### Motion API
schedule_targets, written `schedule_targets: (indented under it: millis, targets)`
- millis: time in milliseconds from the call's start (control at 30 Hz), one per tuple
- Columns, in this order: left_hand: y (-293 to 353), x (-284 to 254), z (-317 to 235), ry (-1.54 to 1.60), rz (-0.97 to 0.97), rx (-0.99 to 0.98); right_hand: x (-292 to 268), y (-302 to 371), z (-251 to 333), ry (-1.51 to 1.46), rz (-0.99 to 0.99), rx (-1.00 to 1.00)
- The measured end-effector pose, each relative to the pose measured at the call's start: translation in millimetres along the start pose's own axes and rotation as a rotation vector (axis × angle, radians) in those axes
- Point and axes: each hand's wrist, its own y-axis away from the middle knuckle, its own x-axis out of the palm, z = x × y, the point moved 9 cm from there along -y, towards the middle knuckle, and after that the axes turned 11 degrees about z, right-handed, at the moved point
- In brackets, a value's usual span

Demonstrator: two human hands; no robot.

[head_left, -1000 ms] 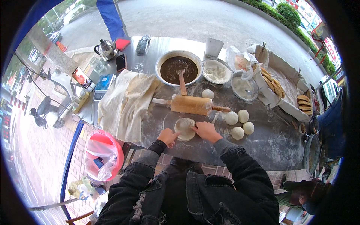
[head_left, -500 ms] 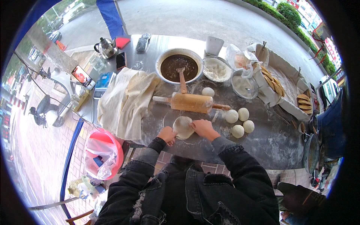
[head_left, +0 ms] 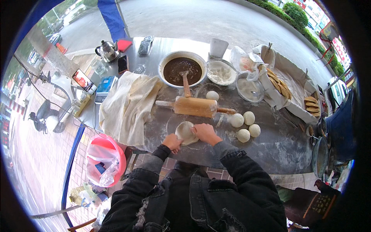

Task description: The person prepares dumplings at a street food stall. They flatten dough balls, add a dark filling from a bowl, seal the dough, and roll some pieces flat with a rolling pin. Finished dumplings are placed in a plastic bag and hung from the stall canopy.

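Observation:
A round flat piece of dough (head_left: 185, 130) lies on the floured metal table near its front edge. At the dough's left lower rim my left hand (head_left: 172, 142) is closed, its fingertips pinching the edge. My right hand (head_left: 205, 133) grips the opposite edge between thumb and fingers, and the rim is raised there. Just beyond the dough rests a wooden rolling pin (head_left: 196, 106), with one dough ball (head_left: 212, 95) behind it. Several more smooth white dough balls (head_left: 249, 117) sit together to the right of my right hand.
Behind the rolling pin stand a bowl of dark brown paste (head_left: 161, 73) with a wooden-handled scraper (head_left: 186, 85), and a bowl of white flour (head_left: 221, 72). A cloth-lined tray (head_left: 295, 73) holds flat breads at right. A cloth (head_left: 129, 108) covers the table's left; a pink bucket (head_left: 122, 162) stands below.
My right hand has shifted slightly left and nearer along the dough's rim, and the dough looks a little narrower. More of a dark garment shows at lower right.

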Motion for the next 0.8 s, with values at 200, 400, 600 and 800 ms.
schedule_targets:
  millis: [200, 400, 600, 800]
  targets:
    - [3, 3, 10, 0.072, 0.024, -0.045, 1, -1, 3, -0.002, 0.004, 0.002]
    - [10, -1, 25, 0.154, -0.003, -0.225, 0, 2, 10, -0.004, 0.011, -0.014]
    - [9, -1, 22, 0.155, 0.035, -0.124, 4, 0, 14, 0.017, 0.051, -0.012]
    - [13, -1, 16, 0.077, -0.007, -0.067, 9, 5, 12, 0.019, 0.082, -0.026]
